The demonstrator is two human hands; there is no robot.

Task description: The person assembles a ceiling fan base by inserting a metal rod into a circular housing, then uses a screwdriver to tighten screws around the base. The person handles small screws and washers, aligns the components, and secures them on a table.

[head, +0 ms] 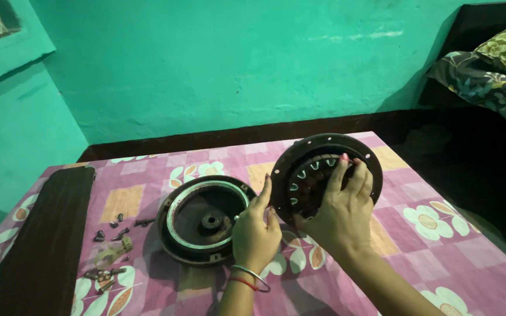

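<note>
A round dark motor part with a ring of copper windings (pixel 323 169) is held tilted on its edge above the table. My right hand (pixel 341 208) grips it from the front, fingers spread over the windings. My left hand (pixel 256 228) holds its left rim with the fingertips. To the left, a dark round housing cover (pixel 200 219) with a pale inner ring and a central bearing lies flat on the table, just beside my left hand.
The table has a pink floral cloth (pixel 440 234). A long dark wooden blade (pixel 48 234) lies along the left edge. Several small screws and bits (pixel 109 234) lie between the blade and the housing. A bed with patterned pillows (pixel 493 64) stands at the right.
</note>
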